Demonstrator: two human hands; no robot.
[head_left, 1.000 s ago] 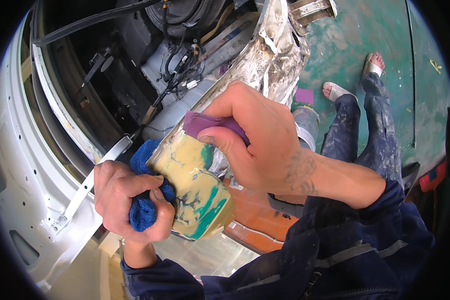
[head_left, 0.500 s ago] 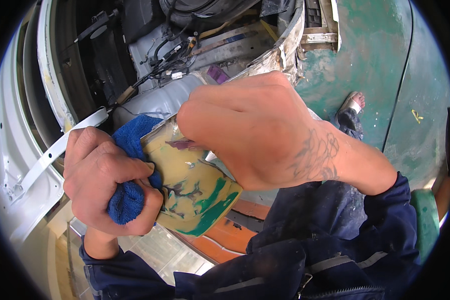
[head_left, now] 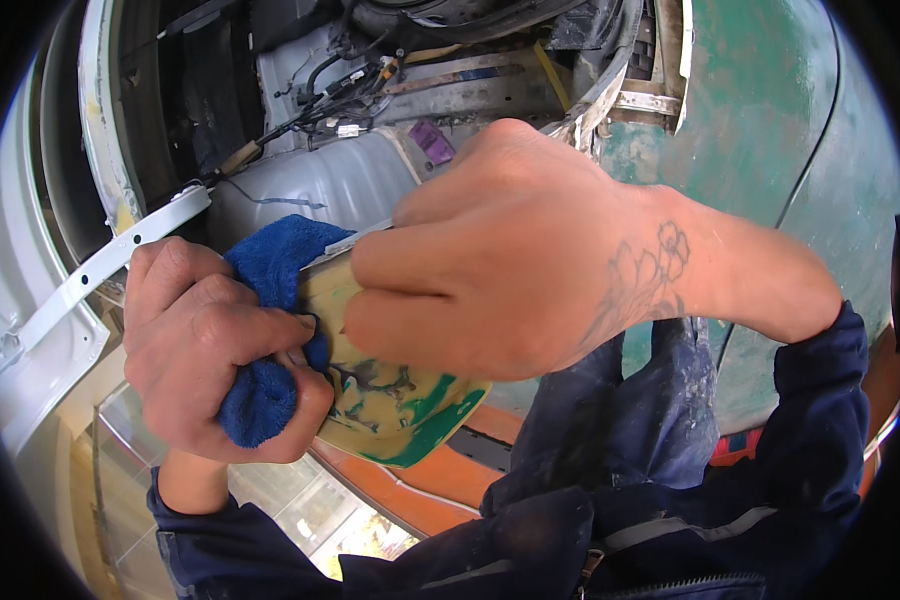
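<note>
My left hand [head_left: 215, 340] grips a bunched blue cloth [head_left: 262, 400] at the edge of a curved panel [head_left: 395, 425] smeared with beige filler and green patches. My right hand [head_left: 480, 270], closed and palm down, lies over that panel, its fingertips and anything under them hidden. Between and behind my hands, more of the blue cloth spreads up along the panel's edge. A purple piece [head_left: 432, 142] rests in the vehicle's body cavity, beyond my right hand.
The stripped vehicle cavity [head_left: 320, 165] holds wiring [head_left: 340, 95] and dark fittings. A white hinged arm [head_left: 110, 260] runs by a white door [head_left: 30, 310] at left. Green floor [head_left: 750, 90] lies at right, an orange surface [head_left: 420, 490] below, my dusty trouser legs [head_left: 660, 420] beneath my right arm.
My right hand has turned palm down and swept across the panel, hiding the purple pad it held earlier. My view has shifted, and my left hand sits further left in it, still on the cloth.
</note>
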